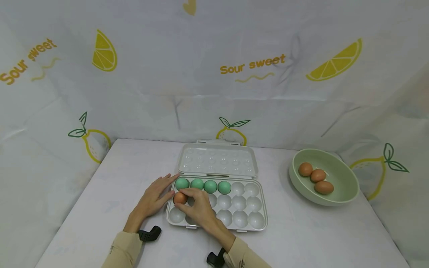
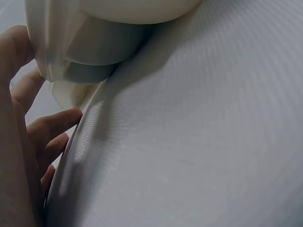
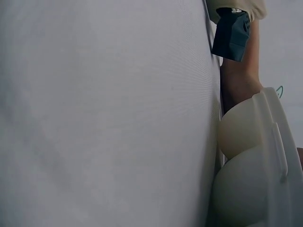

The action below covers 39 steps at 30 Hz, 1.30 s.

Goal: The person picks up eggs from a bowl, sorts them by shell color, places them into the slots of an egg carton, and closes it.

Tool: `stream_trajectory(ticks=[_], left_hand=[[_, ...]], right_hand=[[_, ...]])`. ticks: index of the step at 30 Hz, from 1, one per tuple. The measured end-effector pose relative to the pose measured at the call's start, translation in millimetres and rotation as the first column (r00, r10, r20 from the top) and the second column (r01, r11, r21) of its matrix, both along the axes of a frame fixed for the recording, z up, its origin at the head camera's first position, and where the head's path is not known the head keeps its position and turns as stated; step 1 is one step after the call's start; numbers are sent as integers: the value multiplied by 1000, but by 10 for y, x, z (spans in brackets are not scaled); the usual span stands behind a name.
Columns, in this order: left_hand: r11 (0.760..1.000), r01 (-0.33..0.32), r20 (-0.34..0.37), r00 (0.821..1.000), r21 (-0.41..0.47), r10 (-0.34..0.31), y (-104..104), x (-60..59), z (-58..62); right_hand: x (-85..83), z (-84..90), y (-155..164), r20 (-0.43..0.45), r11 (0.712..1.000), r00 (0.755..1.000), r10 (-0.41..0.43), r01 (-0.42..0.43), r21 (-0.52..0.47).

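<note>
An open white egg tray (image 1: 265, 208) lies on the table, its lid (image 1: 218, 160) folded back. Green eggs (image 1: 210, 186) fill several cups of the far row from the left. Between thumb and index finger, my right hand (image 1: 201, 210) pinches a brown egg (image 1: 180, 198) at the leftmost cup of the middle row. My left hand (image 1: 153, 198) rests against the tray's left edge with fingers extended. In the left wrist view, fingers (image 2: 54, 125) reach along the tray's side (image 2: 52, 42). The right wrist view shows the tray's rounded cup undersides (image 3: 244, 184), not the held egg.
A light green bowl (image 1: 348, 186) holding three brown eggs (image 1: 324, 187) stands at the right of the white-covered table (image 1: 295, 238). Behind the table hangs a lemon-printed white curtain (image 1: 151, 89). Black wrist devices (image 1: 151, 233) sit at both sleeves.
</note>
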<state>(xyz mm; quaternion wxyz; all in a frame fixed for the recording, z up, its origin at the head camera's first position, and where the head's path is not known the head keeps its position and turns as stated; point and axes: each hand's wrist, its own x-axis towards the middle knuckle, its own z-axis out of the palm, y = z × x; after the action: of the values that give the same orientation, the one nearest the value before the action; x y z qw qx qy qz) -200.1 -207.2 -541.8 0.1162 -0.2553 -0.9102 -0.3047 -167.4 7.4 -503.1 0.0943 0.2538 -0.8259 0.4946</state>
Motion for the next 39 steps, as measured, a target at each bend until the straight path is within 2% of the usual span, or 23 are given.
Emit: stream_trajectory(ticks=[7,11,14,19,22,25,30,32,37,39], left_hand=[[1000,-8,6,1000,-4,8,-1,14,1],[1000,-11,12,1000,-4,11,-2,10,0],[1000,-5,12,1000,-1,5,1,0,0],[1000,-6,4,1000,-3,6,-4,-3,-1],[1000,-6,-1,1000,-3,6,-9,1,2],[1000,-3,-7,1000,2,3,-14,-1,5],[1000,3,-15,1000,5,-3,-18,-13,11],[1000,5,-17,1000,3,-5,-17,-18,10],[1000,8,-17,1000,2,-8,-11,-21,-1],[1000,11,-14,1000,4,-11,-5,-19,-11]], right_hand=[[10,88,71,26,1000,999,18,-18,-5],[-3,205,227,75,993,996,45,-37,-110],[-44,313,435,122,979,992,34,-8,-202],[-159,455,947,171,956,978,-123,163,-245],[-232,520,1325,164,933,956,-242,276,-230],[-290,592,1711,167,894,914,-371,400,-204],[-343,726,2327,197,807,816,-544,573,-142],[-338,758,2561,210,775,770,-603,628,-75],[-328,736,3069,272,718,680,-681,694,63],[-344,706,3204,278,696,656,-702,714,74]])
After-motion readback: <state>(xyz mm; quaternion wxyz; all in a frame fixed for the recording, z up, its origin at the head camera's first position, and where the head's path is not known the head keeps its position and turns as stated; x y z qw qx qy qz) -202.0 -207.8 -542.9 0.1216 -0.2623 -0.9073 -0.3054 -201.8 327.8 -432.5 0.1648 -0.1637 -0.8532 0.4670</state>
